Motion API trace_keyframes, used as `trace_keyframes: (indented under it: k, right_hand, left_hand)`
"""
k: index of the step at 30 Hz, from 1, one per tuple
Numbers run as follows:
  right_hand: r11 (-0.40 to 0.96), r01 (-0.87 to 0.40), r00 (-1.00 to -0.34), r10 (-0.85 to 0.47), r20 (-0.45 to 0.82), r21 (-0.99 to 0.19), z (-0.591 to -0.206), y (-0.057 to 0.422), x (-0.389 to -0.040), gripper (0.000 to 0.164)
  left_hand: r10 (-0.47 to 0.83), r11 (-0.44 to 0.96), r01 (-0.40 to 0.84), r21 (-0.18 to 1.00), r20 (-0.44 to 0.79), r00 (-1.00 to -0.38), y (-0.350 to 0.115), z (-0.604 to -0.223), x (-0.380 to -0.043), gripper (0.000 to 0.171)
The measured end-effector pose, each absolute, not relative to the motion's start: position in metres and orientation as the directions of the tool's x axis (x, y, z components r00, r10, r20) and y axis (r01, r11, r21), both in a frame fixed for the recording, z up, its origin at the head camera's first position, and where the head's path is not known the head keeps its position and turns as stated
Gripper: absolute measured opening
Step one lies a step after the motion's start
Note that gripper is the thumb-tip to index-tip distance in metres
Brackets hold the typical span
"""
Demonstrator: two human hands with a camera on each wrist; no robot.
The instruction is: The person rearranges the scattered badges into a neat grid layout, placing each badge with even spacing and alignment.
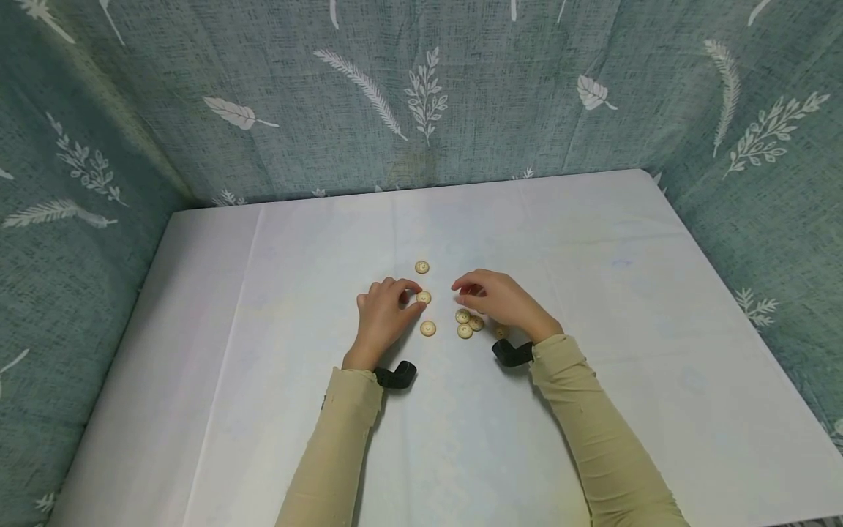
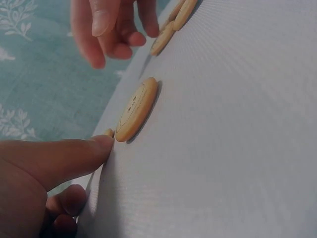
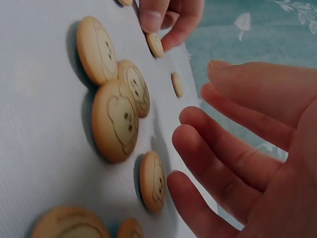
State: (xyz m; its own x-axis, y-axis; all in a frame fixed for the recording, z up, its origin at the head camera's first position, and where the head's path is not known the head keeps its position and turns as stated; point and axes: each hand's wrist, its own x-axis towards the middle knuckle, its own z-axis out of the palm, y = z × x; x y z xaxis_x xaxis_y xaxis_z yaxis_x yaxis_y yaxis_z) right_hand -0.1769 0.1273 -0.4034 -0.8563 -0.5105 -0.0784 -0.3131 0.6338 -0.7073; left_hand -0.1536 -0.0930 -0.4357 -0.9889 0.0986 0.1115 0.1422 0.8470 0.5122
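My left hand [image 1: 385, 315] pinches a round wooden button [image 1: 424, 297] at its edges, thumb and index finger on either side. A second button [image 1: 422, 267] lies beyond it, and a third button [image 1: 428, 328] lies nearer, making a rough column. In the left wrist view that nearer button [image 2: 136, 110] shows small dark holes in a pale face. My right hand [image 1: 497, 296] hovers over the table with relaxed, spread fingers and nothing between them. Below it, three touching buttons [image 3: 116, 121] have faces drawn on them, with another button [image 3: 152, 181] beside the fingertips.
More buttons [image 3: 69, 225] lie under the right wrist, partly hidden. A white cloth covers the table [image 1: 296, 293]. Green leaf-patterned curtains [image 1: 494, 95] enclose its back and sides. Black wrist mounts [image 1: 395, 375] stick out beside both sleeves.
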Motion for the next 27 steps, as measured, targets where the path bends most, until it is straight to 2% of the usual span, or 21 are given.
trace_keyframes:
  k: [15,27]
  right_hand:
    - [0.642,-0.270,-0.859,-0.498,-0.122,-0.717,-0.403,0.144,-0.181,0.028]
    - [0.682,-0.231,-0.835,-0.505,-0.219,-0.694,-0.399,0.157,-0.184,0.031]
  left_hand:
    - [0.102,0.838,0.152,0.524,0.124,-0.987,-0.094,-0.439,-0.154,0.022]
    - [0.095,0.838,0.143,0.526,0.118,-0.988,-0.093,-0.438,-0.154,0.022]
